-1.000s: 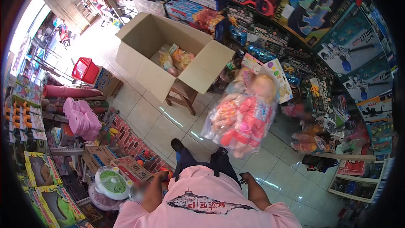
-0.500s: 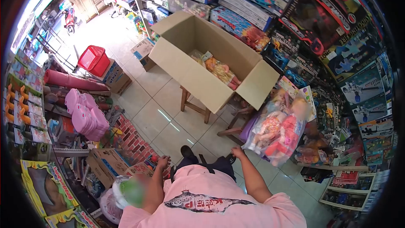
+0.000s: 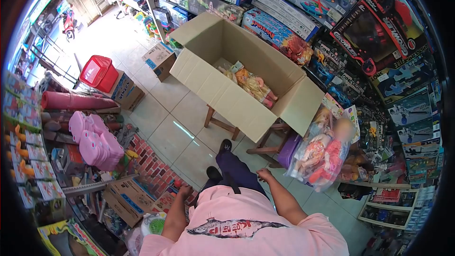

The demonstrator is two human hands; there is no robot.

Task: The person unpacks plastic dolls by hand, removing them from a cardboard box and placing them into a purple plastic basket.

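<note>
Both arms hang beside my pink shirt. My left hand (image 3: 185, 191) is low, near the cardboard cartons at the left, its fingers loosely apart and nothing visible in it. My right hand (image 3: 264, 175) hangs in front of the wooden stool, loosely open, with no object seen. Ahead, a large open cardboard box (image 3: 227, 96) rests on wooden stools (image 3: 219, 122). Inside it lie dolls (image 3: 256, 86) in clear wrapping. To the right of the box, a clear plastic bag of dolls (image 3: 320, 154) sits beside a purple container (image 3: 288, 150).
Toy boxes (image 3: 284, 33) line the right side. At the left are a red basket (image 3: 98, 73) on a carton, a pink roll (image 3: 78, 101), pink plastic pieces (image 3: 97, 140) and a carton (image 3: 128, 199). Tiled floor (image 3: 170, 130) runs between them toward the bright doorway.
One foot has stepped forward, so both shoes now show. The box and bagged dolls appear slightly lower and farther right as the view shifts. Both hands remain at my sides.
</note>
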